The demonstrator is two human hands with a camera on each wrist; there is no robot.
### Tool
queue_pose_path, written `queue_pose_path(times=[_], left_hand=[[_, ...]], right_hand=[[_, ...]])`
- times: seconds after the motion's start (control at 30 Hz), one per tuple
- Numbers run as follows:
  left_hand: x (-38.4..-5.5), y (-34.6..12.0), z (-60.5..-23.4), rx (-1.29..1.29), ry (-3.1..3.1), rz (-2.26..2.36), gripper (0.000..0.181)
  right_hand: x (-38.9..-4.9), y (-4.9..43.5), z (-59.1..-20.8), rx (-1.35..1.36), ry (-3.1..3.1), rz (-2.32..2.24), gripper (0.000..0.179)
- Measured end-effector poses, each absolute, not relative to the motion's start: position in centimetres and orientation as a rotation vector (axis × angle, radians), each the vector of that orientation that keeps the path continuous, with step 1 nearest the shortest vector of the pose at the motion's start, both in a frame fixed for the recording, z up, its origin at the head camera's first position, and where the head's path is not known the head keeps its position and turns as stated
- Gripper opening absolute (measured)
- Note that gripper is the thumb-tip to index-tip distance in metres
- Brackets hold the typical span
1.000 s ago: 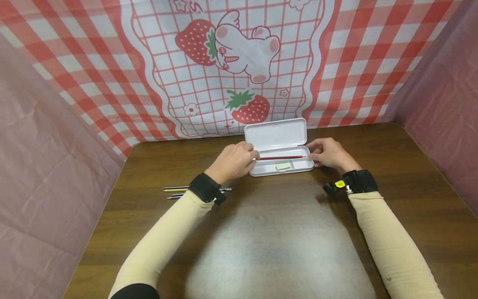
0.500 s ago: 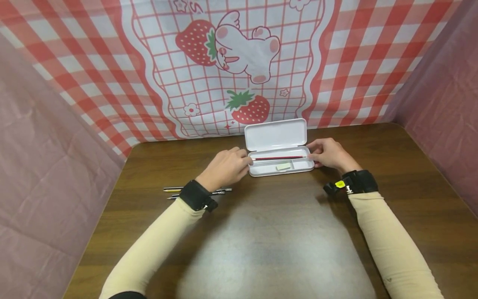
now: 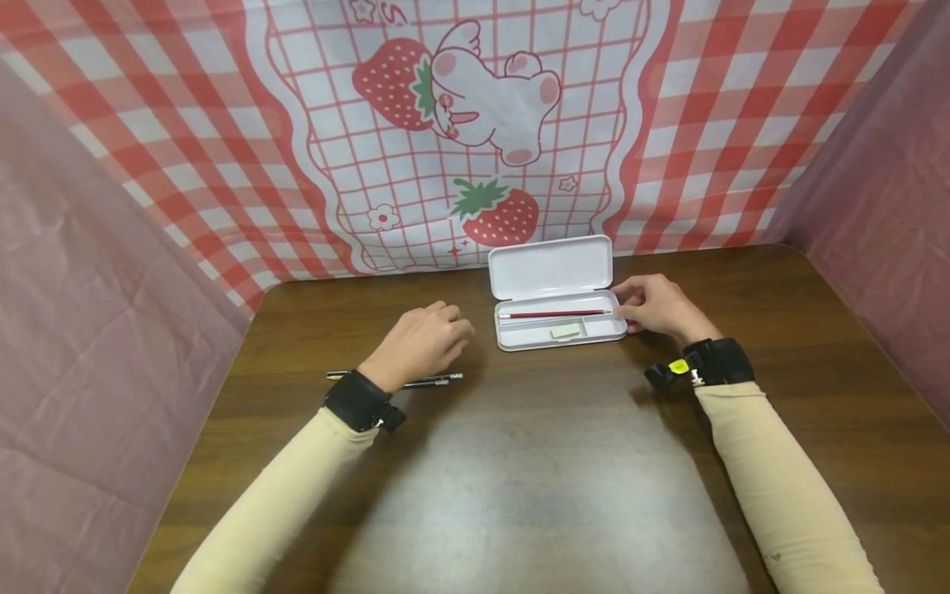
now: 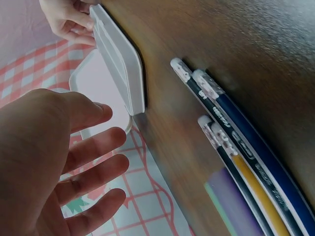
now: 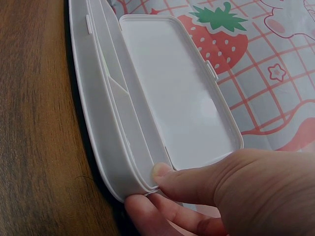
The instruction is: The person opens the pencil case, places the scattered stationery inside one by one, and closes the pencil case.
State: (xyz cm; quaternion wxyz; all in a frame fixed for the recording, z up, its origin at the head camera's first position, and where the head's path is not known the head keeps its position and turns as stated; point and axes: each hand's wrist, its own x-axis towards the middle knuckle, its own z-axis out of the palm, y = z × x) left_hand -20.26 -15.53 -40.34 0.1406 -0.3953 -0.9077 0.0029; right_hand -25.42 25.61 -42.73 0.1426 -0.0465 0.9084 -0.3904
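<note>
A white pencil case [image 3: 551, 268] lies with its lid raised at the back of the table. In its long compartment is a red and black pencil [image 3: 557, 313]; a pale eraser [image 3: 565, 331] sits in the front one. My right hand [image 3: 656, 307] grips the case's right end, thumb [image 5: 179, 183] inside the rim and fingers below the outside corner. To the left of the case, my left hand [image 3: 419, 342] hovers holding nothing, its fingers [image 4: 96, 147] loosely spread in the left wrist view. Several pencils lie beneath it, including a blue one [image 4: 243, 120] and a yellow one [image 4: 256, 189].
The brown wooden table [image 3: 549, 462] meets a red and white checked cloth [image 3: 712, 165] right behind the case. Pink cloth [image 3: 96, 355] hangs at both sides. A blurry purple patch [image 4: 231, 199] shows beside the pencils in the left wrist view.
My left hand has moved left and toward me from the case, leaving the red pencil's left end uncovered. My right hand keeps its grip on the case.
</note>
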Motion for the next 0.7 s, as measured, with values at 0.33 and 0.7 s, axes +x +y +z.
queue_pose_path(times=[0.33, 0.7], left_hand=[[-19.7, -17.1, -40.6, -1.112, -2.637, 0.007, 0.011], [-19.1, -19.4, -41.1, -1.08, -2.648, 0.022, 0.01]], right_hand=[[-25.4, 25.7, -42.8, -0.132, 2.612, -1.141, 0.049], [-25.5, 25.8, -42.6, -0.137, 2.608, -1.13, 0.05]])
